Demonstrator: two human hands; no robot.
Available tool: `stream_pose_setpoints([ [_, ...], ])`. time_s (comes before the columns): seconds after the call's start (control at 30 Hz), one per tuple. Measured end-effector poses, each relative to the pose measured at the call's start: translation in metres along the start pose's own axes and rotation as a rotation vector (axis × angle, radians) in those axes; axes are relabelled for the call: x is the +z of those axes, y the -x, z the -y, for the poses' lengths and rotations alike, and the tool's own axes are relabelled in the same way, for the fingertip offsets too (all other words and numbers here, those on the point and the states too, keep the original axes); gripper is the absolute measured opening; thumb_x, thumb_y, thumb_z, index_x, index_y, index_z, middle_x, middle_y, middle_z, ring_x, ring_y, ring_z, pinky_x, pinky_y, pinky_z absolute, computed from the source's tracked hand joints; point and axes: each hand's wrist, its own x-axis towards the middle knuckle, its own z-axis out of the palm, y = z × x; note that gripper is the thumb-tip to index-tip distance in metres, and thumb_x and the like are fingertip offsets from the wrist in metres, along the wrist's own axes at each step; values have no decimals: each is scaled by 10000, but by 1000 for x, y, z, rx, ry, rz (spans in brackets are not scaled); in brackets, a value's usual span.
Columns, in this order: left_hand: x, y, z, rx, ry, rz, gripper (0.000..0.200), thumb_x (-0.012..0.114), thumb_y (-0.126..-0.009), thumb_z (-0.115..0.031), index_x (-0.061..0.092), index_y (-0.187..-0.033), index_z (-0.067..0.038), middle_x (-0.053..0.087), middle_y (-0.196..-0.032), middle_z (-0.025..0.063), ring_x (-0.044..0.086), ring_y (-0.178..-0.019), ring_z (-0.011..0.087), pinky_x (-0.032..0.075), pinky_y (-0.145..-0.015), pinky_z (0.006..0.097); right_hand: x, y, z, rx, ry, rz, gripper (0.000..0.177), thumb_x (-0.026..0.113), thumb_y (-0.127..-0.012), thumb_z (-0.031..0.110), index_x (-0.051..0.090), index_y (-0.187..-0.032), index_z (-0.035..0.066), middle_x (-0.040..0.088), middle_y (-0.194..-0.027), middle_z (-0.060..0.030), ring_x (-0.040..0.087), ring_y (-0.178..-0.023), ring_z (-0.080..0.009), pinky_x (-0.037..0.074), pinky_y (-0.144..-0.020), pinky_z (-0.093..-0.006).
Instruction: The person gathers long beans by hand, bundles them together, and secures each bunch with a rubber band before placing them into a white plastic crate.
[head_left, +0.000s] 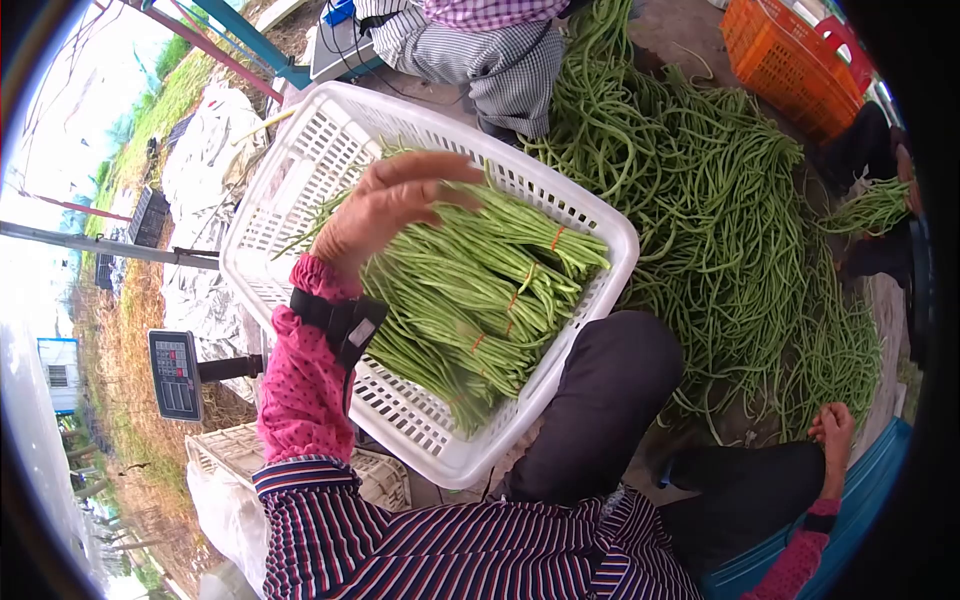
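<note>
My left hand, slightly blurred, hovers over a white plastic crate. Its fingers are stretched and somewhat apart, with nothing held in them. Below it lie bundles of long green beans, side by side in the crate. Orange-red bands circle several bundles near one end. A bundle at the crate's near side looks smeared by motion. My right hand rests by my right knee, its fingers curled together; whatever they may hold is too small to make out.
A large heap of loose long beans covers the ground to the right. An orange crate stands beyond it. Another person sits across from me, and a person's hand is at far right. A scale display stands left.
</note>
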Motion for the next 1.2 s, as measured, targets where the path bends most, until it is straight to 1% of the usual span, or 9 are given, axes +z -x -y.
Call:
stream_pose_setpoints([
  [0.13, -118, -16, 102, -210, -459, -616, 208, 595, -884, -213, 683, -940, -34, 697, -824, 33, 665, -758, 136, 507, -659, 271, 0, 1, 1, 36, 0, -22, 172, 531, -943, 214, 556, -910, 47, 568, -705, -17, 574, -525, -77, 404, -453, -192],
  [0.2, -132, -16, 137, -245, -588, -776, 212, 622, -797, -203, 699, -745, -12, 678, -699, 80, 669, -713, 155, 499, -643, 286, 0, 1, 2, 33, -3, -16, 173, 532, -943, 215, 554, -908, 47, 565, -704, -16, 572, -523, -76, 402, -451, -190],
  [0.3, -121, -17, 158, -125, -1011, -884, 187, 624, -779, -193, 712, -778, -28, 682, -719, 122, 672, -713, 255, 513, -680, 331, 0, -1, -1, 36, -17, -23, 173, 534, -943, 217, 555, -899, 52, 563, -698, -16, 571, -524, -74, 402, -454, -188],
  [0.33, -119, -18, 159, -93, -1052, -831, 194, 602, -785, -197, 728, -873, -79, 688, -815, 153, 657, -795, 335, 509, -757, 396, 0, -1, -1, 35, -12, -22, 173, 534, -943, 217, 555, -896, 52, 563, -697, -16, 570, -523, -73, 402, -454, -187],
  [0.47, -116, -33, 166, -278, -1224, -837, 286, 594, -778, -239, 715, -1019, -145, 678, -984, 166, 631, -951, 325, 480, -844, 437, 2, 1, 4, 27, -1, -25, 175, 534, -942, 218, 558, -888, 53, 564, -693, -16, 568, -520, -71, 403, -454, -186],
  [0.73, -104, -57, 150, -499, -1084, -840, 359, 640, -718, -304, 719, -1053, -203, 696, -980, 109, 638, -969, 293, 485, -837, 420, 0, -3, 1, 37, 27, -38, 186, 545, -936, 225, 562, -888, 46, 575, -691, -20, 577, -517, -73, 404, -451, -191],
  [0.93, -120, -53, 163, -332, -854, -831, 336, 681, -708, -295, 734, -994, -127, 706, -899, 134, 667, -872, 282, 502, -822, 366, 0, -6, -2, 29, 4, -22, 185, 542, -939, 219, 559, -887, 42, 577, -690, -21, 583, -517, -74, 396, -441, -192],
  [1.03, -118, -56, 160, -300, -767, -884, 310, 712, -712, -224, 729, -936, -10, 702, -776, 87, 641, -713, 164, 505, -708, 311, -1, -8, -4, 37, -3, -14, 179, 539, -941, 214, 557, -887, 44, 575, -689, -18, 581, -517, -72, 391, -441, -188],
  [1.2, -118, -59, 161, -310, -814, -956, 325, 702, -698, -258, 733, -919, -22, 695, -781, 131, 653, -753, 226, 501, -767, 332, 2, -5, 2, 58, 11, -20, 166, 534, -945, 207, 554, -896, 50, 575, -692, -15, 580, -520, -69, 381, -438, -181],
])
